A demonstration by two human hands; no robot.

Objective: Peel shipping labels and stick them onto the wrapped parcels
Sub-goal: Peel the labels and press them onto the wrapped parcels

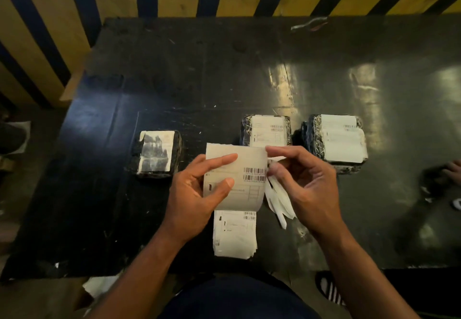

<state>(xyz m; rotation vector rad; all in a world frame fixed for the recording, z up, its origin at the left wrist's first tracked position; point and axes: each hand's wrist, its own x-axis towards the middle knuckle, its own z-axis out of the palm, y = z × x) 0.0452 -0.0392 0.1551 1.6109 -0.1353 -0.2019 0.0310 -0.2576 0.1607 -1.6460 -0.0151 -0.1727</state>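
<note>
The stack of labels (234, 234) lies nearest me on the table (149, 74). My left hand (197, 194) grips one label (237, 176); my right hand (299, 184) pinches its edge, peeling. Next, I judge, it goes on the left parcel (157, 154).

The dark glossy bench (224, 74) carries three wrapped parcels (157, 154) (265, 130) (335, 140), a stack of labels (234, 234) near its front edge, and white backing strips (279, 201).

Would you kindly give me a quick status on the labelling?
Left hand holds label; right hand picks at its edge. Three parcels already labelled. Nothing in the way.
</note>
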